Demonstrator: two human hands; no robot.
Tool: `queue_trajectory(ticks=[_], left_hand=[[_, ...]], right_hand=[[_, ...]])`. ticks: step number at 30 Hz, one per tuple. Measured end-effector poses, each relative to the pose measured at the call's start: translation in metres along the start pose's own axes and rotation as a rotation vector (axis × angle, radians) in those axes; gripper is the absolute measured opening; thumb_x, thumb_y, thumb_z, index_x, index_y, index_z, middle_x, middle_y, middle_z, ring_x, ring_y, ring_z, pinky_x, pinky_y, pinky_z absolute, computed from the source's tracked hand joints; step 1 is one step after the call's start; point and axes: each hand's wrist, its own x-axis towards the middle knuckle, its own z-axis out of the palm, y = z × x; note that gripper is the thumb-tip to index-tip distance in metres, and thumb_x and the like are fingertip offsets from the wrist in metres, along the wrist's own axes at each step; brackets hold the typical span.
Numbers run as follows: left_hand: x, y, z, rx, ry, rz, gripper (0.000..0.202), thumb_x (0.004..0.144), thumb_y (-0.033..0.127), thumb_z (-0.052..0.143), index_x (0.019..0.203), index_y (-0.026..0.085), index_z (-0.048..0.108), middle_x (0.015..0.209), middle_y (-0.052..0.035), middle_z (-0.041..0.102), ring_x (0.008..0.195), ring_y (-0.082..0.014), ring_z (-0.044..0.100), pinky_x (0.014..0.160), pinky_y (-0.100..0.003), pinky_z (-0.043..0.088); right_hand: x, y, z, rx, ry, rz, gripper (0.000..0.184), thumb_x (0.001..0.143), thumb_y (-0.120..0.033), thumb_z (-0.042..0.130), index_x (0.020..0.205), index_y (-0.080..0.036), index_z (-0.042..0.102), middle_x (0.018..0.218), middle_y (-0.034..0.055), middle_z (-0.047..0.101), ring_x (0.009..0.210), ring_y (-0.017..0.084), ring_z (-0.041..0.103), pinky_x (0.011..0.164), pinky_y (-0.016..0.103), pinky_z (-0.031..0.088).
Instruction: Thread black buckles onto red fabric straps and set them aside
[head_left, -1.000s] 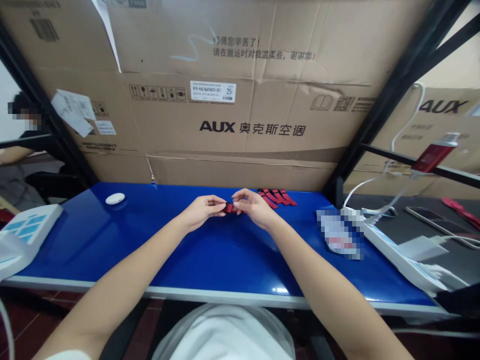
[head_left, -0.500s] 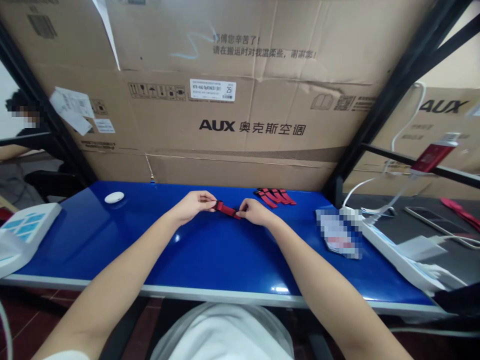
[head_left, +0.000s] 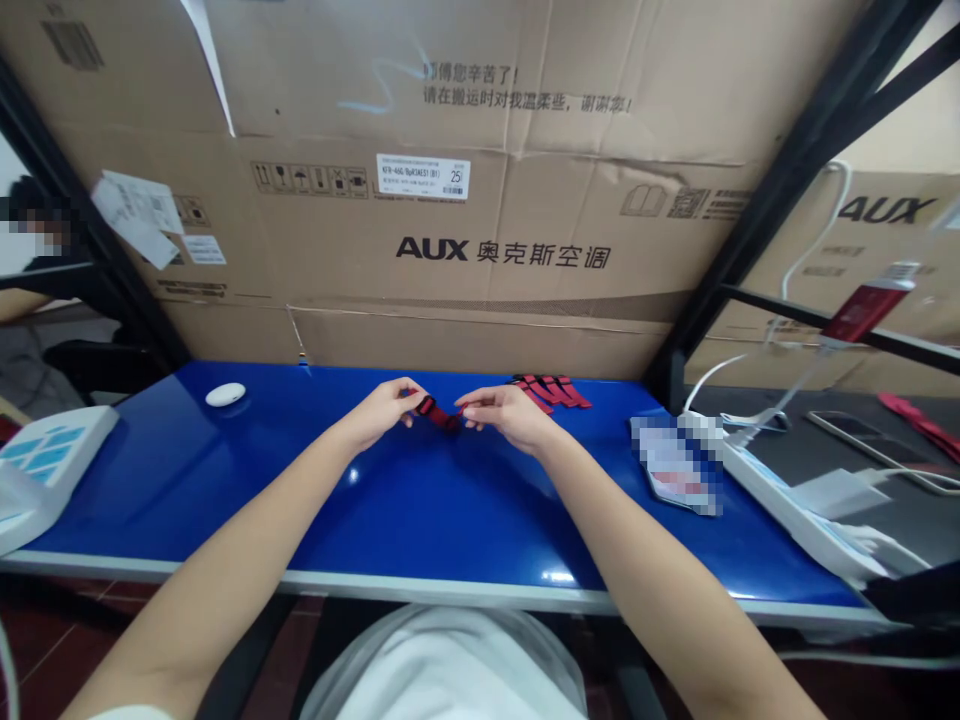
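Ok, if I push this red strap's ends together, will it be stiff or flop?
Probably flops: the red strap dips between your left hand and right hand. It's likely light, since both hands merely pinch it. The black buckle by your left hand looks rigid, so probably won't bend.

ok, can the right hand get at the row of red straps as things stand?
Probably yes: the red straps lie close by the right hand, nothing visibly blocking, though that hand is pinching one end of the held strap.
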Motion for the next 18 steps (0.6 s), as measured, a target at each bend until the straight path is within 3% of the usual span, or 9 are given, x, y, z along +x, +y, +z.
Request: queue_trajectory(ticks=[3,8,13,18], left_hand=[[-0.005,0.004,0.017,-0.218,-0.070,0.037,0.038,0.078,0.048,0.071,0.085,0.016,0.052,0.099,-0.0093,0.068,0.064,-0.0126,0.063,0.051,-0.022,0.046],[-0.006,0.002,0.032,-0.292,-0.046,0.076,0.044,0.077,0.050,0.072,0.089,0.018,0.044,0.090,-0.0051,0.068,0.064,-0.0157,0.068,0.058,-0.029,0.054],[-0.008,0.003,0.035,-0.305,0.032,0.155,0.039,0.076,0.041,0.076,0.089,0.016,0.049,0.095,-0.0050,0.068,0.085,-0.0169,0.068,0.076,-0.034,0.058],[-0.010,0.003,0.037,-0.353,0.016,0.148,0.041,0.071,0.036,0.080,0.100,0.015,0.060,0.107,-0.0079,0.066,0.092,-0.0202,0.067,0.085,-0.042,0.058]], right_hand=[[0.000,-0.001,0.007,-0.125,0.103,-0.125,0.022,0.069,-0.032,0.073,0.083,-0.016,0.073,0.083,0.0054,0.070,0.075,0.017,0.062,0.072,0.031,0.048],[0.003,0.003,0.015,-0.109,0.115,-0.191,0.023,0.072,-0.036,0.071,0.086,-0.017,0.068,0.081,0.0042,0.071,0.075,0.017,0.065,0.075,0.032,0.050],[0.003,0.003,0.020,-0.075,0.207,-0.210,0.027,0.067,-0.038,0.077,0.077,-0.017,0.062,0.071,0.0034,0.070,0.066,0.017,0.064,0.066,0.030,0.051],[-0.001,-0.002,0.022,-0.161,0.259,-0.278,0.021,0.071,-0.036,0.074,0.072,-0.017,0.065,0.071,0.0033,0.070,0.066,0.017,0.063,0.068,0.032,0.050]])
